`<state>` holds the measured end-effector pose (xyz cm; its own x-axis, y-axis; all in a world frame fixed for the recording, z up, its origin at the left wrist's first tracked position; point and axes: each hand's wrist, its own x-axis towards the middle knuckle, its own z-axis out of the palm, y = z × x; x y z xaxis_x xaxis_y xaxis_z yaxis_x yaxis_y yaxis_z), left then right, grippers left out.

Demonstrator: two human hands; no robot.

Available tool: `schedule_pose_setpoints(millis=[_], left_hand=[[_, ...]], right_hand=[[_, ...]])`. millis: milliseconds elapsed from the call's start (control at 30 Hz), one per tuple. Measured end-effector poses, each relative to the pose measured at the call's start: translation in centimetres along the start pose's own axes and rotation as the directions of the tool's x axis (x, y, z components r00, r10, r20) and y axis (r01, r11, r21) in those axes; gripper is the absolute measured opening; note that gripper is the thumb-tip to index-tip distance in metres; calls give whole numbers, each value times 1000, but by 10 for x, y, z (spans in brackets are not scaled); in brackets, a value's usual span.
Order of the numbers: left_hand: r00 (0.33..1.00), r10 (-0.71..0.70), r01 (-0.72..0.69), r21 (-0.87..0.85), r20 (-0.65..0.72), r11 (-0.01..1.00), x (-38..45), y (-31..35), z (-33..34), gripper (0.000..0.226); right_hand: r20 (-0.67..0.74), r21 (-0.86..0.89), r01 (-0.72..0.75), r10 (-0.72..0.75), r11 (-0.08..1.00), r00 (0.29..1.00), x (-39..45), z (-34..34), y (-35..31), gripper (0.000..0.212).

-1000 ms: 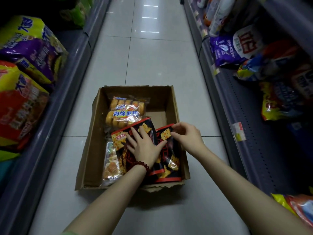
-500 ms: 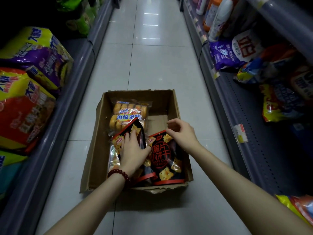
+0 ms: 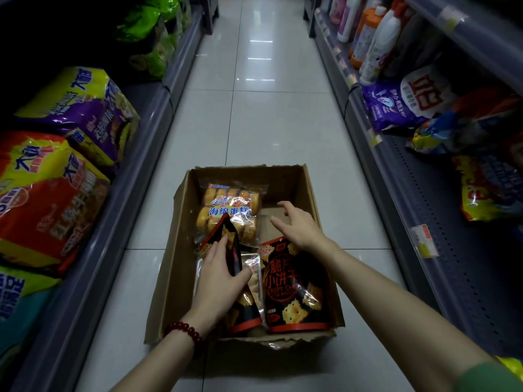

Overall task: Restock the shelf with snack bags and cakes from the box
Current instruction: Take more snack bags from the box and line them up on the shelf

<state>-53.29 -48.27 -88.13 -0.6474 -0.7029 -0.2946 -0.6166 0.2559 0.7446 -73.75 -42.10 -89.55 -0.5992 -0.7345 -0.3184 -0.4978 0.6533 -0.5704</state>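
The left hand (image 3: 219,274) is gripping 1 black-and-red cracker bag (image 3: 232,251), thumb curled across its front, and is tipping it up on edge; half a second ago that bag was lying flatter under the palm, so the lift out of the cardboard box (image 3: 181,244) is now under way. The right hand (image 3: 301,226) is hovering with fingers spread and loosely bent, holding nothing; it has let go of the second cracker bag (image 3: 294,290), which it was pinching at the top corner a moment ago, and that bag is now lying flat against the box's right wall. Judging by this, the right hand is reaching on toward the sponge cake pack (image 3: 230,212) at the far end of the box. A clear-wrapped pack (image 3: 253,268) is showing between the 2 cracker bags. The box is sitting on the tiled aisle floor (image 3: 254,123) between the left shelf (image 3: 119,176) and the right shelf (image 3: 424,210), so nothing from this load is restocked yet.
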Motion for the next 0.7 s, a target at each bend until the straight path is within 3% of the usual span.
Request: schedule_pose_setpoints(millis=[267,500,567,633,700], left_hand=[[1000,0,1,-63,15,998,-1,1,3,84],[1000,2,0,-78,22,997,-3,2,1,83],[1000,1,0,-77,24,997,-3,2,0,82],[1000,3,-2,-70,26,998,-3,3,-1,83],[1000,4,-2,-63,21,998,-4,3,-2,82]], right_hand=[[17,-134,0,2,991,1000,3,5,1,66],[-226,116,-13,39,993,973,-6,5,2,52],[-198,12,-122,122,992,973,-1,9,5,50],[-74,-138,-215,207,967,976,2,11,1,44],[21,-298,-216,232,930,972,1,13,-7,37]])
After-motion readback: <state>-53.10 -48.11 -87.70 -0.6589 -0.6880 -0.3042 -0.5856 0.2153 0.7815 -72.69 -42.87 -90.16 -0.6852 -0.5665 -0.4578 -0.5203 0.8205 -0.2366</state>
